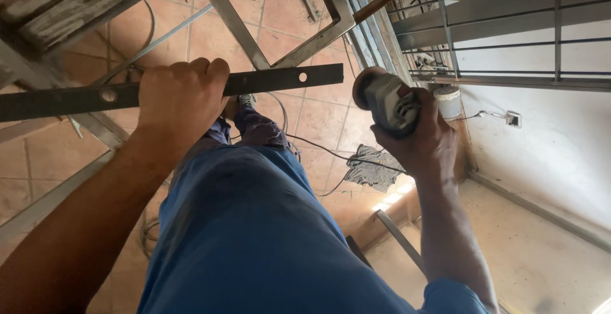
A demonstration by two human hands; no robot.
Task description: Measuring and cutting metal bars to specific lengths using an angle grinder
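Two hands at work above a tiled floor [318,120]. Blue-trousered leg [254,237] stretched out below both grips. Left hand [181,101] closed around a long dark flat steel bar [280,80] with drilled holes, most of its length running out either side of that grip. Right hand [423,139] closed around a grey angle grinder [385,101], disc end just past the bar's free end, apart from it. Grey rag [372,167] on the floor below the right grip.
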